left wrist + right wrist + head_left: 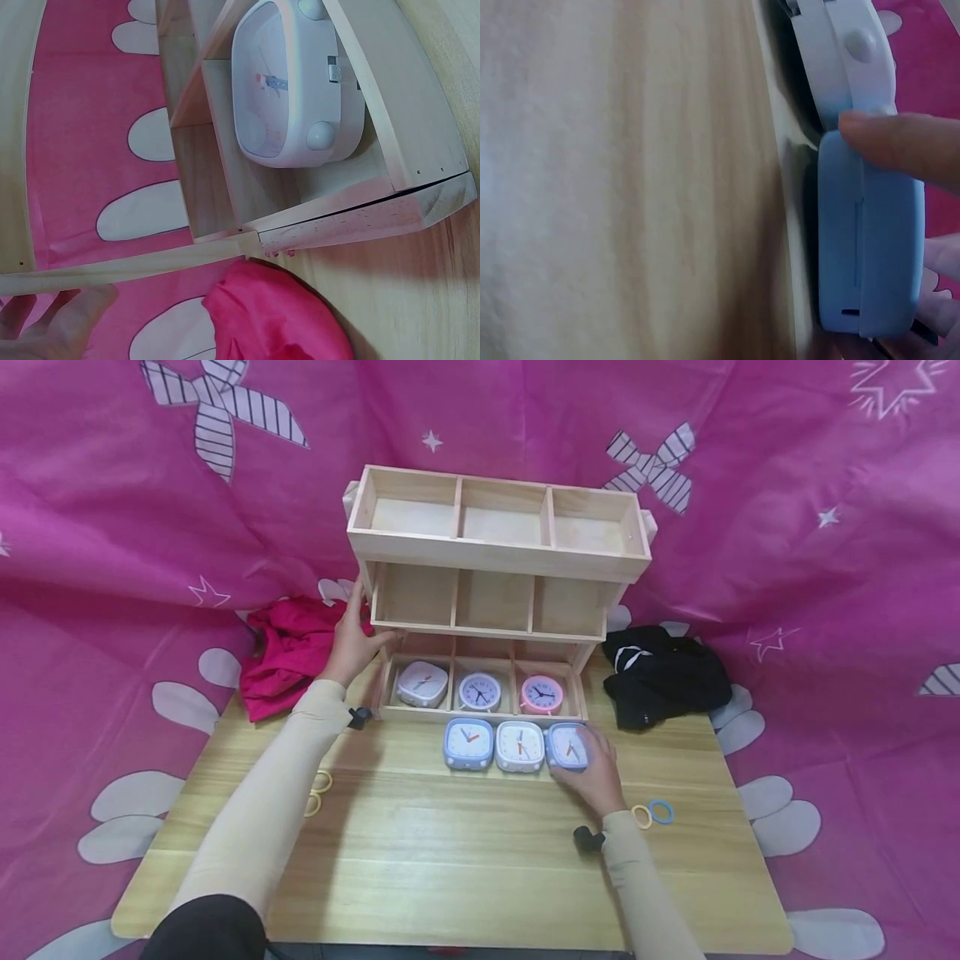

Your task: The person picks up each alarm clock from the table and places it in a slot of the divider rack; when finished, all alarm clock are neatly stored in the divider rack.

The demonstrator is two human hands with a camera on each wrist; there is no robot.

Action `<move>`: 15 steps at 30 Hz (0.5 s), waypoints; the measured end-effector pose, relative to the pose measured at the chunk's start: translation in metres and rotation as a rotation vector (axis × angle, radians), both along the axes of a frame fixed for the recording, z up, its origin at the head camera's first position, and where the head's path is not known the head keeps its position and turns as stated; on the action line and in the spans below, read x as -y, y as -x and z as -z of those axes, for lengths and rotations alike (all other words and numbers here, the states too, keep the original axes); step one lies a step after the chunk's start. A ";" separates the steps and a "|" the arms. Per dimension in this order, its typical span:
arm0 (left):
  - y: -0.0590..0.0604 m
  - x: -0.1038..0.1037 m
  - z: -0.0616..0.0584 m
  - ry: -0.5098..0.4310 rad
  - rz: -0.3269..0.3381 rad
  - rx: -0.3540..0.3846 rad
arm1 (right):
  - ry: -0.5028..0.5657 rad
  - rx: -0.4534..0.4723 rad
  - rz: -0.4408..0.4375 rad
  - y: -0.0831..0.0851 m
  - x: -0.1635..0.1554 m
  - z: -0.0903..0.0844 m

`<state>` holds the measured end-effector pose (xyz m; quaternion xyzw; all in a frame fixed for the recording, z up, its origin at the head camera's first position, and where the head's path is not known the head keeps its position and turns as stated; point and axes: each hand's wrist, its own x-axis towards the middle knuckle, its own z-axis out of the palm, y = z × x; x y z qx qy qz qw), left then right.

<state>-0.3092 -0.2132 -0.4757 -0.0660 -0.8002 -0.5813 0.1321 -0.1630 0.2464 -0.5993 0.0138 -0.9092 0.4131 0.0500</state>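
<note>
My right hand (597, 774) spans and grips a squarish, pale-blue clock (566, 746), white-faced with an orange pointer, on the table (450, 860) beside a white clock (520, 747); my left hand (351, 643), fingers extended, touches the shelf (498, 551).

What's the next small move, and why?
Probably lift the rightmost blue clock toward the middle tier: the right hand pinches it at the row's end, the left hand touches the shelf's left side, and each compartment of the bottom tier holds another clock.
</note>
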 end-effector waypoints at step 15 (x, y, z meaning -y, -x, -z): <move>0.000 -0.001 -0.002 0.016 -0.002 0.020 | 0.145 -0.007 0.134 -0.023 0.002 0.004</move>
